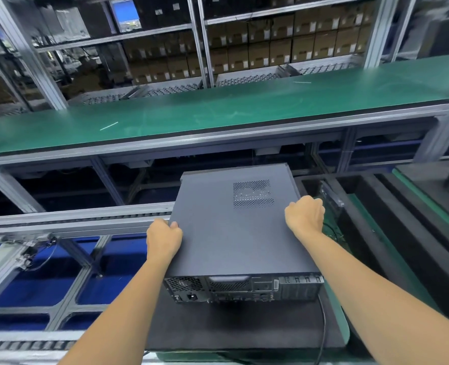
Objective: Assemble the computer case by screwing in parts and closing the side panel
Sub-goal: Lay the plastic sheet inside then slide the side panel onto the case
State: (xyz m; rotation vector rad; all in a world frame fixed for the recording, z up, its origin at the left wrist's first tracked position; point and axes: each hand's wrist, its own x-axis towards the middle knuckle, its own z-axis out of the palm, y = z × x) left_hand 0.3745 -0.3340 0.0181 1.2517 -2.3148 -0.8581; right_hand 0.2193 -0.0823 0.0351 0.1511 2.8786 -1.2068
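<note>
A dark grey computer case (234, 233) lies flat in the middle of the view, its closed side panel facing up with a perforated vent patch (252, 193). Its rear panel (244, 288), with ports and fan grille, faces me. My left hand (164, 239) grips the case's left edge, thumb on top of the panel. My right hand (305, 214) curls over the right edge, fingers wrapped down its side. The case hangs above a dark mat (218, 327); whether it touches the mat I cannot tell.
A green bench top (218, 111) runs across behind the case, with shelves of cardboard boxes (271, 48) beyond. A roller conveyor rail (73, 219) sits at left. Black foam slots (376, 219) lie at right. A black cable (323, 325) trails from the case's rear.
</note>
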